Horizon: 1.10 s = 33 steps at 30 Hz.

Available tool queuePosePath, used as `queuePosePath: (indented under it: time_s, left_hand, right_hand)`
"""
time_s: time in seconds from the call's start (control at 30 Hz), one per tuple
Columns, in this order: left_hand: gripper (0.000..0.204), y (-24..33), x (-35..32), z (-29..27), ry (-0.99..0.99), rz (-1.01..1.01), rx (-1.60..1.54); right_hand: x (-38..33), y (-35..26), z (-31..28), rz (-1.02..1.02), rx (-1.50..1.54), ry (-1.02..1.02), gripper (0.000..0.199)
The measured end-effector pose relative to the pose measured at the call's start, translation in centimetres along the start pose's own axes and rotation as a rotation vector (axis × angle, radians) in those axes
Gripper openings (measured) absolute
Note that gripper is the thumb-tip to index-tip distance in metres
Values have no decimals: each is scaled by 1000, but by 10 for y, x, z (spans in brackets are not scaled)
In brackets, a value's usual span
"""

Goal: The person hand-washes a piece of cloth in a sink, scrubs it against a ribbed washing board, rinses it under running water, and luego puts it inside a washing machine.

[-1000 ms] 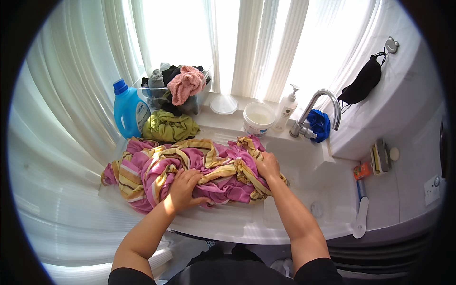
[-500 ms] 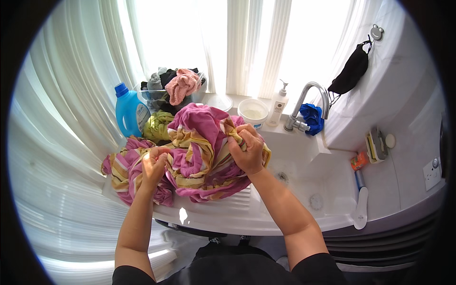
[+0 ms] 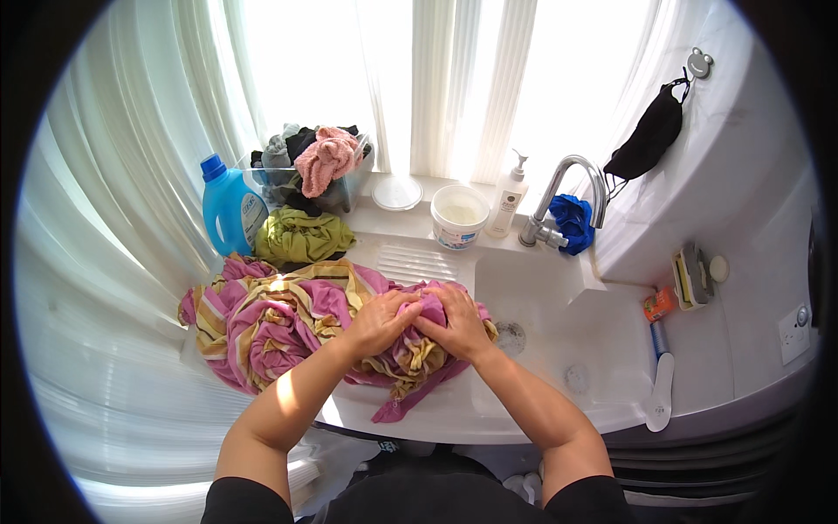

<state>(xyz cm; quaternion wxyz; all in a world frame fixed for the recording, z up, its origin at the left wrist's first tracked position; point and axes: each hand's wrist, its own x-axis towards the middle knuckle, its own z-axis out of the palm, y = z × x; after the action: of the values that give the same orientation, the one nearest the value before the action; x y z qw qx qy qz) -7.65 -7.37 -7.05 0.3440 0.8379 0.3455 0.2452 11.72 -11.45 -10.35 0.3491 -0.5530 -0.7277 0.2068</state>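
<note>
A large pink cloth with yellow and white stripes point(image 3: 262, 327), bunched up, covers the ridged drainboard point(image 3: 419, 262) left of the sink basin. Both hands are at its right end, close together. My left hand point(image 3: 381, 325) is closed over a bunch of it, fingers pointing right. Beside it, my right hand point(image 3: 456, 323) grips the same bunch, its fingers curled over the top. A pink fold bulges up between the two hands. Some fingertips are buried in the fabric. One corner of the cloth hangs toward the sink's front edge.
Behind the cloth lie a yellow-green garment point(image 3: 301, 234), a blue detergent bottle point(image 3: 231, 208) and a clear bin point(image 3: 358, 179) of clothes. A white tub point(image 3: 457, 223), its lid point(image 3: 397, 194), a pump bottle point(image 3: 508, 203) and the faucet point(image 3: 559, 205) line the back. A white-handled brush point(image 3: 662, 393) lies right.
The raised mass of cloth has come down onto the drainboard, uncovering the yellow-green garment and the ridges. My left hand has moved right, next to my right hand, which is lower.
</note>
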Motion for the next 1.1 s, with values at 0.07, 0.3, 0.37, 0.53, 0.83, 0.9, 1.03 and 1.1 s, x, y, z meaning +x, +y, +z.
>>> queuePosePath:
  time_s: [0.07, 0.3, 0.37, 0.53, 0.83, 0.9, 1.03, 1.1]
  left_hand:
    - [43, 17, -40, 6, 114, 237, 172]
    - [16, -57, 28, 40, 301, 75, 432]
    - [28, -120, 85, 18, 378, 67, 554]
    - [60, -75, 73, -7, -214, -468, 457]
    - [47, -32, -15, 27, 375, 133, 519]
    - [34, -80, 41, 20, 356, -124, 526]
    - [30, -114, 69, 6, 191, 101, 759]
    - [30, -93, 45, 11, 123, 114, 628]
  right_hand:
    - [-37, -21, -7, -202, -144, 71, 78]
    - [29, 43, 46, -27, -62, 208, 45]
    - [92, 45, 43, 292, -231, 126, 47]
    - [83, 62, 32, 352, 254, -295, 52]
    - [-9, 35, 57, -263, -45, 365, 43]
    - [56, 47, 53, 48, 121, 252, 33]
    - [86, 53, 47, 296, 102, 147, 45]
    - [54, 46, 42, 193, 235, 143, 50]
